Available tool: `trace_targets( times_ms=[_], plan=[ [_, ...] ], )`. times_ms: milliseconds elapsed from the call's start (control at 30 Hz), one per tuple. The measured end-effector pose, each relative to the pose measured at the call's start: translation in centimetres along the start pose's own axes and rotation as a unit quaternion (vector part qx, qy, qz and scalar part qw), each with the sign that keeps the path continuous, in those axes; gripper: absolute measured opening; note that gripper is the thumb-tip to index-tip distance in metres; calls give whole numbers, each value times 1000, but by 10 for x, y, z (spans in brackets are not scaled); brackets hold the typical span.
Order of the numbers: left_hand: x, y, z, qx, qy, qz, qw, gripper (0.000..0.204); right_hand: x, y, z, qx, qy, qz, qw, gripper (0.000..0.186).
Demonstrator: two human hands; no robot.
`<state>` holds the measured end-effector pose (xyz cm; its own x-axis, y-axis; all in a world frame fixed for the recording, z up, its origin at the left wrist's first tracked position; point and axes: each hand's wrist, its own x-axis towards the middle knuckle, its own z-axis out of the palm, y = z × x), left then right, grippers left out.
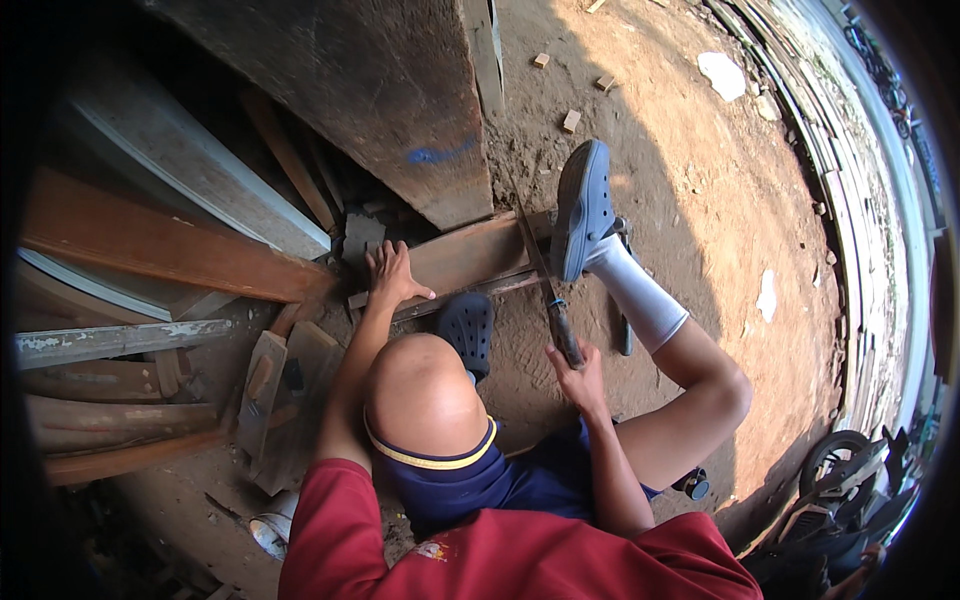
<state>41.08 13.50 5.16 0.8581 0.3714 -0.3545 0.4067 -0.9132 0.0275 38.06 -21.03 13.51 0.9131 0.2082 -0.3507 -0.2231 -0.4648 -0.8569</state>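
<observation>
- Brown earthen ground (pixel 760 200), partly sunlit.
- Left hand (pixel 394 276): fingers spread, apparently bracing brown wooden plank (pixel 465 255), twelve o'clock.
- Right hand (pixel 578 375): wrapped around dark-handled metal saw (pixel 560 320), three o'clock, apparently steadying it crosswise.

Teeth on the saw (pixel 534 243) too small to tell; motorcycle (pixel 838 497) cut off by lower edge

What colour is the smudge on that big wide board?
The smudge is blue; it shows best in the head view.
</observation>
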Motion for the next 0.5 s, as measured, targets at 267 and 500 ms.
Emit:
trace_targets(
  times_ms=[267, 500],
  plan=[
    [4, -29, 19, -266, 70, 64, 959, 62, -10, 2, 1, 27, -9, 23, 999, 31],
    [-5, -14, -2, -170, 158, 102, 967, 57, -8, 5, 0, 52, -16, 47, 997, 30]
  ],
)
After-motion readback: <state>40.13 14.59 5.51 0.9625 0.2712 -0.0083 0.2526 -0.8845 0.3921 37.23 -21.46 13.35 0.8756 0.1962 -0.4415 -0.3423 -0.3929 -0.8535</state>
